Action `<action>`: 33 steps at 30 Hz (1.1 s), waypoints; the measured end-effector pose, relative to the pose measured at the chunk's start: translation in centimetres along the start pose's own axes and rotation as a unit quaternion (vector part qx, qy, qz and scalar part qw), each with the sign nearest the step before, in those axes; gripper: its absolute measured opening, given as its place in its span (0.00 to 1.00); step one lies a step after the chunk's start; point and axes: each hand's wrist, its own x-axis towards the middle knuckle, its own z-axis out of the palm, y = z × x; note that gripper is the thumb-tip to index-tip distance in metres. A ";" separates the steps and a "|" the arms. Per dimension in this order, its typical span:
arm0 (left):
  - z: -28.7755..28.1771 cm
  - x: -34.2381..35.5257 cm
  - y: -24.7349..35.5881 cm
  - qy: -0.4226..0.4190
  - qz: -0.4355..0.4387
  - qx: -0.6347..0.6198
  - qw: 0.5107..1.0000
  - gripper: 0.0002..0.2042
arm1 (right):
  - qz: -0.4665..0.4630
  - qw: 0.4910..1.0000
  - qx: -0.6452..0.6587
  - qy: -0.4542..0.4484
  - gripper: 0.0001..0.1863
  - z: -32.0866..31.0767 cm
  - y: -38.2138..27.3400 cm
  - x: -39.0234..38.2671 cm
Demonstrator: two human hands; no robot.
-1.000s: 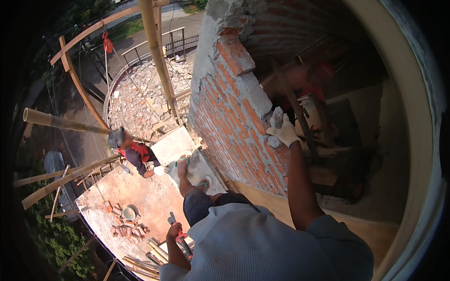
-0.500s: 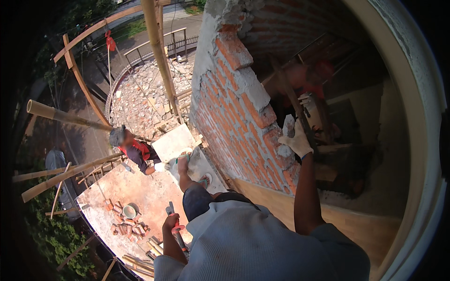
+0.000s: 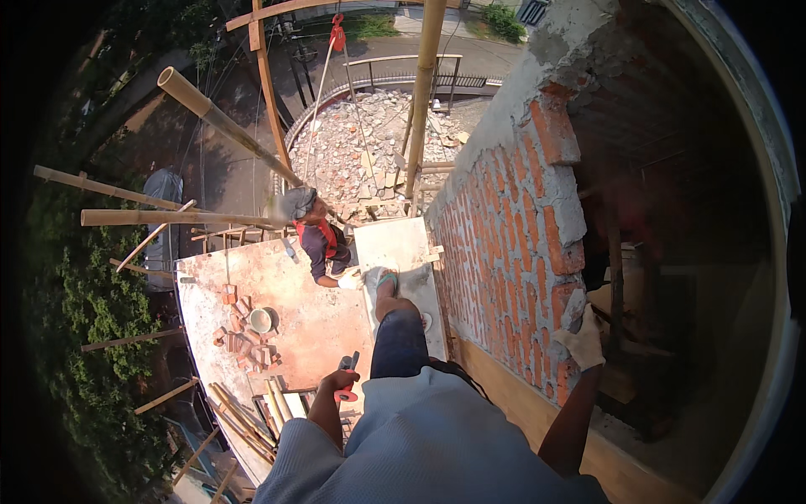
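My left hand (image 3: 337, 381) is closed round a metal hand tool (image 3: 345, 394) with a red guard, held low beside my body. My gloved right hand (image 3: 578, 343) grips broken grey-and-red masonry (image 3: 573, 309) at the jagged edge of the brick wall (image 3: 495, 235); whether that piece is loose I cannot tell. My sandalled foot (image 3: 388, 284) rests on a pale board (image 3: 390, 239). A co-worker (image 3: 319, 239) in a dark top and red vest is below on the left, a gloved hand beside the board.
Bamboo poles (image 3: 227, 118) jut round the platform (image 3: 218, 311), which holds broken bricks (image 3: 248, 353), a bucket (image 3: 260, 320) and stacked poles (image 3: 235, 412). Beyond are a red pulley with ropes (image 3: 337, 34) and a rubble-covered ledge (image 3: 353, 134). A dark opening (image 3: 672, 252) lies right of the wall.
The view has swung, shifting the scene rightward. My right hand sits a little lower on the broken edge. The co-worker's head has turned. The red-clothed figure inside has become harder to see.
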 end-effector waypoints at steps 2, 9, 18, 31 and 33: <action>-0.6 1.4 0.0 0.023 0.019 0.101 0.994 0.12 | 0.006 0.998 -0.067 0.017 0.59 0.9 -1.2 -1.6; -2.8 4.3 1.9 0.062 0.021 0.063 0.996 0.11 | 0.079 0.970 -0.152 -0.174 0.64 8.0 -1.0 1.0; -4.9 0.2 5.7 0.123 0.184 0.205 0.953 0.20 | -0.109 0.846 -0.306 -0.422 0.60 19.9 -9.7 17.3; -5.9 1.1 0.4 0.057 -0.044 0.020 0.997 0.12 | -0.354 0.920 0.028 -0.167 0.29 21.2 -33.5 25.8; -6.4 1.4 0.6 0.007 -0.055 -0.030 0.998 0.10 | -0.295 0.931 -0.118 -0.183 0.29 20.0 -28.9 22.5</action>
